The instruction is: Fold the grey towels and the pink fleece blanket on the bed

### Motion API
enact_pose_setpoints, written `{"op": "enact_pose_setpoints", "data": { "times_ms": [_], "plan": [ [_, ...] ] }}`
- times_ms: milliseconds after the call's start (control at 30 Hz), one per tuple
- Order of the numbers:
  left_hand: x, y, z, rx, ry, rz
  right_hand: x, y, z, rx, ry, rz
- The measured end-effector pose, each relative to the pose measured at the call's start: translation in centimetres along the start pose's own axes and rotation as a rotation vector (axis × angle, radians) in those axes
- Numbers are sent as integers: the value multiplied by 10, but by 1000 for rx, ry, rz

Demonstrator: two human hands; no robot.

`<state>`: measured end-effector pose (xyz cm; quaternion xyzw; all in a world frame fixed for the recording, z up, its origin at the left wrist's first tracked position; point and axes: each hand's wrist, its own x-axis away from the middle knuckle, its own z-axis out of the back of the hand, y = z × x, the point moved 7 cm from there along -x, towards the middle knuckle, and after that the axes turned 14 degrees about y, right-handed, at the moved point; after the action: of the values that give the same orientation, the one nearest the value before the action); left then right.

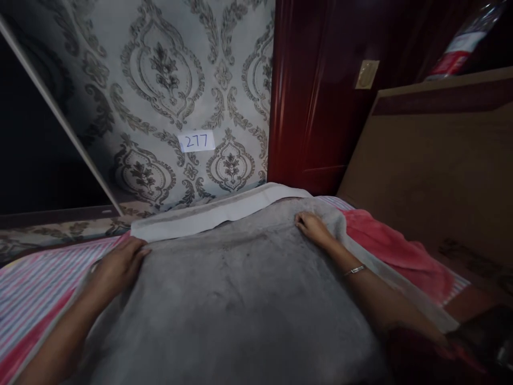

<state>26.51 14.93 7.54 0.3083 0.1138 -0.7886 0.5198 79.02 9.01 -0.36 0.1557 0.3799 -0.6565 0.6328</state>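
A large grey plush cloth (240,289) lies spread over the surface before me, with a white band (200,220) along its far edge. At the cloth's far left corner, my left hand (122,262) is closed, its fingers curled over the edge just below the band's end. My right hand (315,229) pinches the cloth near its far right corner, a little below the band. A silver bracelet (355,270) circles my right wrist. The fingertips of the left hand are partly hidden.
Under the grey cloth lie a striped sheet (48,289) and a red-pink cloth (385,251). Patterned wallpaper (164,69) bears a paper label "277" (196,140). A dark red door panel (308,96), a cardboard box (436,160) and a bottle (457,53) stand at right. A dark screen (44,144) is left.
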Motion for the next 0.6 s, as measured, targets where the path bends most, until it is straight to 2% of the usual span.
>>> {"op": "enact_pose_setpoints", "data": {
  "times_ms": [133, 233, 300, 367, 467, 600],
  "plan": [
    [3, 16, 30, -193, 96, 47, -5, -9, 29, 25, 149, -105],
    [-1, 29, 55, -357, 120, 43, -23, -17, 71, 16, 299, -175],
    [-7, 36, 76, -427, 143, 25, -40, -28, 105, 4, 386, -170],
    [-16, 40, 104, -455, 194, 11, -57, -43, 143, 0, 463, -129],
    [-27, 45, 158, -441, 346, -7, -74, -68, 202, 23, 537, -44],
    [-32, 61, 237, -394, 550, 1, -83, -98, 265, 186, 516, 66]
  ]
}}
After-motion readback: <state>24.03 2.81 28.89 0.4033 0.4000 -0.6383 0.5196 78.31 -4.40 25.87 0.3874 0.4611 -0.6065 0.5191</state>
